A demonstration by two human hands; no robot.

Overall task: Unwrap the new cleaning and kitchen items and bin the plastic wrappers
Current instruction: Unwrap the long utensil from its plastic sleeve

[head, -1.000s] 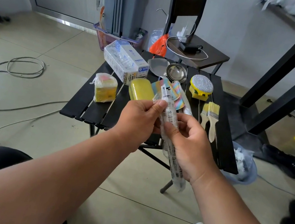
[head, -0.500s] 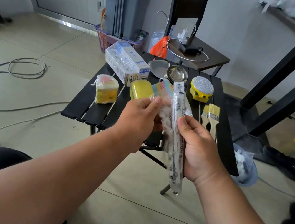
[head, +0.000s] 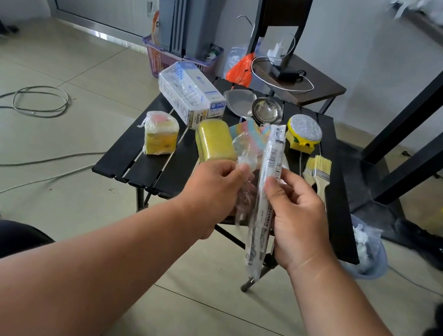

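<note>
Left grip pinches crumpled wrapper; right grip clamps long packet; black slatted table, tiled floor.

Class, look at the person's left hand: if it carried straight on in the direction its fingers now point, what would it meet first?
The left hand, pinching crumpled clear plastic, points forward over the black table. Going straight on, it would probably meet the yellow sponge first, just beyond its fingertips, though one view leaves height and depth uncertain.
</note>
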